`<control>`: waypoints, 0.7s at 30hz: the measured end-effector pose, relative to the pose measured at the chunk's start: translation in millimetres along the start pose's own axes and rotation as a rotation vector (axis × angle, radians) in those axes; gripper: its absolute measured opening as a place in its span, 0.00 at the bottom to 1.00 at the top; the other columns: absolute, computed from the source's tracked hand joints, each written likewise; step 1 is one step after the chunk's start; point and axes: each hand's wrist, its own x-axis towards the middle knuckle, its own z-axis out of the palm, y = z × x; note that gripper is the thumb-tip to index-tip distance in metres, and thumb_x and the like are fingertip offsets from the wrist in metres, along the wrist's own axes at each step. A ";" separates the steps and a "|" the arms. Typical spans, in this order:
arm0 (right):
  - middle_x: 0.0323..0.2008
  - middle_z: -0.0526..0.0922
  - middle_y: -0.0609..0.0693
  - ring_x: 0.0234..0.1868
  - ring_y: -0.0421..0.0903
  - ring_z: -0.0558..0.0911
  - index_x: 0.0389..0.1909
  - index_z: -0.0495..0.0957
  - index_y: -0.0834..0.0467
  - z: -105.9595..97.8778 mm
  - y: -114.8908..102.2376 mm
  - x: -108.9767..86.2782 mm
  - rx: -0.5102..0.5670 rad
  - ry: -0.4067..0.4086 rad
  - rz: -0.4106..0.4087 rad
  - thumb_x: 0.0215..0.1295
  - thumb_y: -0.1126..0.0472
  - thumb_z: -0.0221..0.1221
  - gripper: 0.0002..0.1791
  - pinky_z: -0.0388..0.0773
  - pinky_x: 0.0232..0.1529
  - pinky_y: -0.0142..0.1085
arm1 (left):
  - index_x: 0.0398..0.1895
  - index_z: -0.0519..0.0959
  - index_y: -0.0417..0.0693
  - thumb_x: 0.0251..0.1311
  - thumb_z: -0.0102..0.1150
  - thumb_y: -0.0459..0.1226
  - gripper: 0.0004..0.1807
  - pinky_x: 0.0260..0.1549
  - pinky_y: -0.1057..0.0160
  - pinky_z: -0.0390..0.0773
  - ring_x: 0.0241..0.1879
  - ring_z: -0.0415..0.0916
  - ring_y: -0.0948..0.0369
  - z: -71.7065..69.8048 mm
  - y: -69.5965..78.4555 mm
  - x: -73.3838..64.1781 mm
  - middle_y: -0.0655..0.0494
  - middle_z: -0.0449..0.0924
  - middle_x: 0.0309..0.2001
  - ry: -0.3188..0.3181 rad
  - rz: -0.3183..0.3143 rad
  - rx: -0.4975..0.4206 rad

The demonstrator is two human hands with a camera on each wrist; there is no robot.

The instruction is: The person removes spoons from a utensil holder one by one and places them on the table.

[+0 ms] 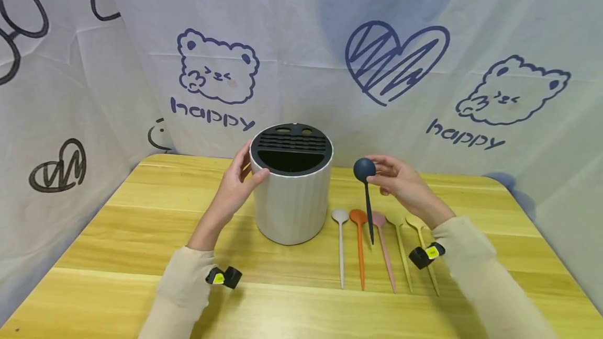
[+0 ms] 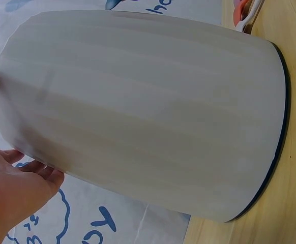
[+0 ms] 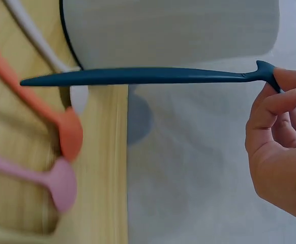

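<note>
A white ribbed utensil holder (image 1: 292, 205) with a dark slotted lid (image 1: 260, 150) stands upright on the table. My left hand (image 1: 237, 182) holds it by its left side near the top, thumb at the front rim and fingers round the back. To the holder's right, my right hand (image 1: 400, 179) pinches a dark blue spoon (image 1: 364, 170) by its bowl. The spoon's handle (image 3: 153, 76) hangs downward, its tip over the row of spoons in the head view.
Below the right hand lie a white spoon (image 1: 340, 216), an orange spoon (image 1: 358, 217), a pink spoon (image 1: 378, 218) and two yellowish spoons, handles toward me. Behind the wooden table (image 1: 141, 224) hangs a white printed cloth (image 1: 301, 41).
</note>
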 end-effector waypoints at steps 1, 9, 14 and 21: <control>0.42 0.81 0.43 0.35 0.42 0.72 0.60 0.70 0.58 -3.6 -0.5 -1.5 -0.002 0.004 0.001 0.65 0.68 0.59 0.22 0.67 0.29 0.30 | 0.76 0.48 0.42 0.64 0.56 0.40 0.42 0.69 0.53 0.53 0.72 0.50 0.53 -0.1 0.2 -0.2 0.48 0.50 0.74 0.000 -0.002 0.001; 0.42 0.80 0.41 0.37 0.40 0.74 0.59 0.71 0.51 -43.7 8.0 -15.0 -0.054 0.106 0.067 0.65 0.65 0.61 0.22 0.69 0.29 0.29 | 0.76 0.47 0.43 0.64 0.58 0.44 0.44 0.69 0.53 0.53 0.71 0.51 0.53 -1.7 0.8 -0.3 0.48 0.50 0.74 -0.004 0.003 0.007; 0.41 0.79 0.40 0.40 0.40 0.75 0.61 0.70 0.53 -71.8 18.0 -25.1 -0.089 0.154 0.148 0.64 0.64 0.62 0.25 0.71 0.31 0.30 | 0.77 0.48 0.44 0.64 0.58 0.45 0.44 0.69 0.53 0.53 0.71 0.51 0.53 -2.3 0.7 -0.7 0.49 0.51 0.74 -0.010 0.004 0.008; 0.40 0.78 0.45 0.38 0.39 0.77 0.68 0.64 0.61 -101.9 29.9 -32.4 -0.132 0.092 0.228 0.63 0.66 0.63 0.32 0.75 0.36 0.31 | 0.76 0.48 0.43 0.64 0.58 0.44 0.43 0.69 0.53 0.54 0.71 0.51 0.53 -1.5 -1.4 -0.9 0.48 0.50 0.74 -0.011 0.011 0.000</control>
